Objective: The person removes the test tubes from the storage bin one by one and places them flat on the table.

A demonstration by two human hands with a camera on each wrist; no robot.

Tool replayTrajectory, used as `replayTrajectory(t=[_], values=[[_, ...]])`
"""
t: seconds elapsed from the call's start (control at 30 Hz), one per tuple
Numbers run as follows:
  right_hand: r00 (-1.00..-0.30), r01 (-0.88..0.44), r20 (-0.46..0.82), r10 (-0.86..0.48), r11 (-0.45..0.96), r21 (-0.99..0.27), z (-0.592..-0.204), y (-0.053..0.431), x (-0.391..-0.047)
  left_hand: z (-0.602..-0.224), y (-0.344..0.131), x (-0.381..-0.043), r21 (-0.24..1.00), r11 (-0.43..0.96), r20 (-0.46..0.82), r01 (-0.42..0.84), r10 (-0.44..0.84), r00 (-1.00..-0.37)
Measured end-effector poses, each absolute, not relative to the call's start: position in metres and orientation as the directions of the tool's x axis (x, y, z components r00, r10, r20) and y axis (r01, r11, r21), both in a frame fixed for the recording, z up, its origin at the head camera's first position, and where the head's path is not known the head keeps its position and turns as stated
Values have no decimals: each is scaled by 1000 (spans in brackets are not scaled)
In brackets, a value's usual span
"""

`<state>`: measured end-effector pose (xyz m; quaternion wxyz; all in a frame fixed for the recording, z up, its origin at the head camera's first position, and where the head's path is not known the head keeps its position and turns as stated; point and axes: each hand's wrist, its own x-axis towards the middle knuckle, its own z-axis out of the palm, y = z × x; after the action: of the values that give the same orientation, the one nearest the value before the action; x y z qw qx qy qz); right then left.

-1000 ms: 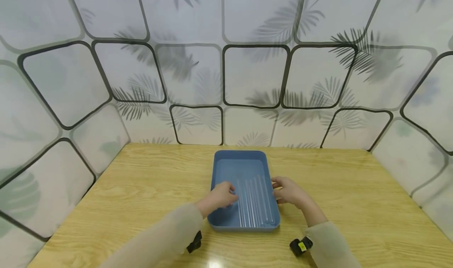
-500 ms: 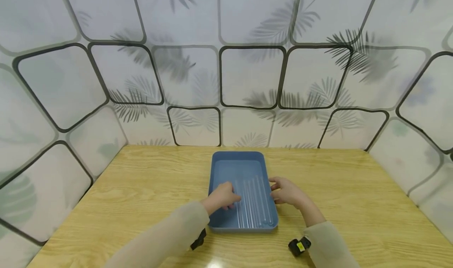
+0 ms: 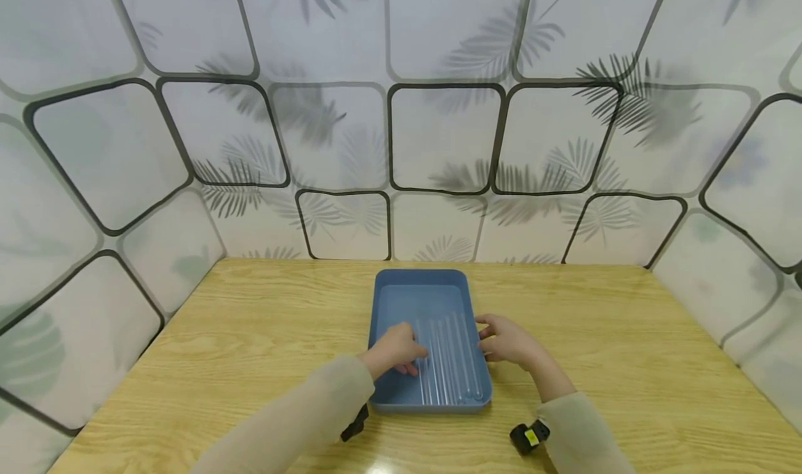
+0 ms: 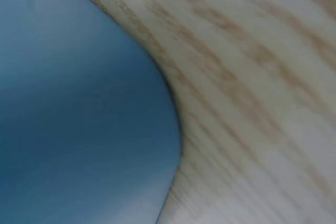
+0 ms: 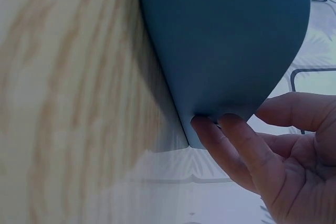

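Note:
A blue rectangular tray (image 3: 418, 404) lies on the wooden table, and several long clear tubes (image 3: 450, 366) rest side by side in its right part. My left hand (image 3: 395, 349) reaches over the tray's left wall. Its thumb and curled fingers pinch the leftmost clear tube (image 3: 422, 385); the contact is partly hidden by the hand. On the tray's other side my right hand (image 3: 509, 339) rests fingertips against the outer right wall, fingers relaxed. In the right wrist view its fingers (image 5: 239, 135) touch the blue wall. Only the tray's outside (image 4: 79, 129) shows in the left wrist view.
The wooden table (image 3: 282, 314) reaches to a patterned fabric wall (image 3: 451, 140) behind and at both sides. Black wrist cameras (image 3: 529, 436) sit below both sleeves, the left one close to the tray's near left corner.
My left hand has moved slightly right and its fingers have come down over the leftmost tube. My right hand stays at the tray's side. The whole view shifted a little.

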<state>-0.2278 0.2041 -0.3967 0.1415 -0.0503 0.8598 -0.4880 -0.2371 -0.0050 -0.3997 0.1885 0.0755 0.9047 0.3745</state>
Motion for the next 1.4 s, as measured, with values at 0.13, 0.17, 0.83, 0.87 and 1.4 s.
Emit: replayTrajectory(t=[0.13, 0.17, 0.83, 0.87, 1.4], values=[[-952, 52, -199, -233, 518, -854, -397, 204, -227, -400, -3, -235, 720, 694, -277, -6, 278, -920], [-952, 53, -200, -231, 518, -854, -397, 204, -227, -400, -3, -235, 720, 693, -274, -5, 279, -920], [-949, 52, -203, -242, 515, -856, -393, 203, -225, -398, 3, -235, 728, 685, -246, 27, 298, -922], [-948, 48, -201, -246, 516, -856, -393, 203, -225, -397, 3, -235, 720, 693, -243, 33, 297, -923], [-948, 53, -208, -242, 524, -850, -393, 204, -226, -392, 0, -236, 591, 802, -250, 88, 286, -925]])
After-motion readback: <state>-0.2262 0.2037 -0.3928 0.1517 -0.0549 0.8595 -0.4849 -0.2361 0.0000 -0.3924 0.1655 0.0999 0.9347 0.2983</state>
